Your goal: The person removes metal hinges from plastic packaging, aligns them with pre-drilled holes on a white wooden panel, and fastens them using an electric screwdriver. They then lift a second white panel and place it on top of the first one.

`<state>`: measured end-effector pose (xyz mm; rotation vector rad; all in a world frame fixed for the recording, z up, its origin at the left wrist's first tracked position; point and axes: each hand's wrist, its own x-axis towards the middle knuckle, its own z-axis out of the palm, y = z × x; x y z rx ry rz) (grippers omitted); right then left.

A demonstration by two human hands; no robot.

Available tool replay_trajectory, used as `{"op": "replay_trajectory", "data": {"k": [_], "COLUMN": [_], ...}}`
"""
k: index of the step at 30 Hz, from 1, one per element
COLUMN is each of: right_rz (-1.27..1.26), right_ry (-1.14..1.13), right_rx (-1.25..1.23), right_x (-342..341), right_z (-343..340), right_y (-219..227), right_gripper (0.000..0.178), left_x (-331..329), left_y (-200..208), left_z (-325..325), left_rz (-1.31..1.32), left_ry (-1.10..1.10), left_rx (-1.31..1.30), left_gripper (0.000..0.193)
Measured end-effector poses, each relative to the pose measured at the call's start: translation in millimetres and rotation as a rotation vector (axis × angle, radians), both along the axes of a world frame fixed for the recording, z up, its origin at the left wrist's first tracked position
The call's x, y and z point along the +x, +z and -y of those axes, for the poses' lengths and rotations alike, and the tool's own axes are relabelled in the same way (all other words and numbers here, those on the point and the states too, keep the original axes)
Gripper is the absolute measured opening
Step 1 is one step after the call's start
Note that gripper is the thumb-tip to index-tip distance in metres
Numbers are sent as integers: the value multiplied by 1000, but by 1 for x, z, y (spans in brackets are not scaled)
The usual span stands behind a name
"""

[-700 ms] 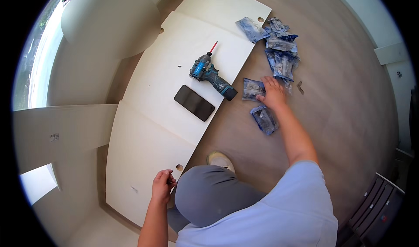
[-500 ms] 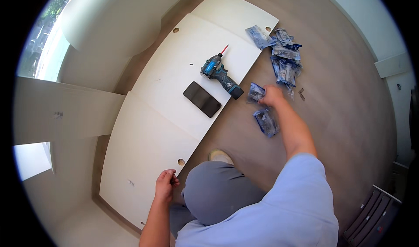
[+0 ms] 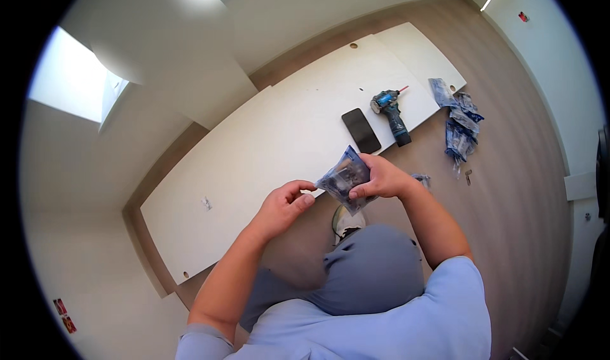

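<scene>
My right hand (image 3: 383, 179) grips a clear and blue plastic bag (image 3: 343, 181) of small dark parts, thumb on its front, above the near edge of a white panel (image 3: 248, 150). My left hand (image 3: 284, 209) is at the bag's left corner, thumb and index finger apart, the index fingertip at or just touching the plastic. Beyond the bag, a black smartphone (image 3: 361, 130) lies on the panel. To its right rests a blue and black cordless driver (image 3: 389, 113) with a red bit.
Several similar bags (image 3: 462, 134) are heaped on the brown floor (image 3: 508, 214) at the right; one bag (image 3: 440, 92) overlaps the panel. Another bag (image 3: 421, 180) is partly hidden behind my right forearm. A small metal piece (image 3: 468, 177) lies near the heap. My shoe (image 3: 347, 220) is below the held bag.
My right hand has lifted a bag off the floor and brought it in front of me. My left hand has risen toward it. The view has turned, shifting the panel and tools.
</scene>
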<state>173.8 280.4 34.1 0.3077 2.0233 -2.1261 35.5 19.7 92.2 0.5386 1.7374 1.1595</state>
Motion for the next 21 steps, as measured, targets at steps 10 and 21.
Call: {"op": "replay_trajectory", "data": {"k": [10, 21], "right_rz": [87, -37], "right_ry": [595, 378], "right_rx": [19, 97], "right_x": [-78, -80], "right_z": [84, 110], "right_y": [12, -24], "right_gripper": [54, 26], "left_x": [12, 16], "left_y": [-11, -53], "left_z": [90, 77], "left_rz": [72, 35], "left_ry": [219, 158], "left_rx": [36, -17], "left_gripper": [17, 30]}}
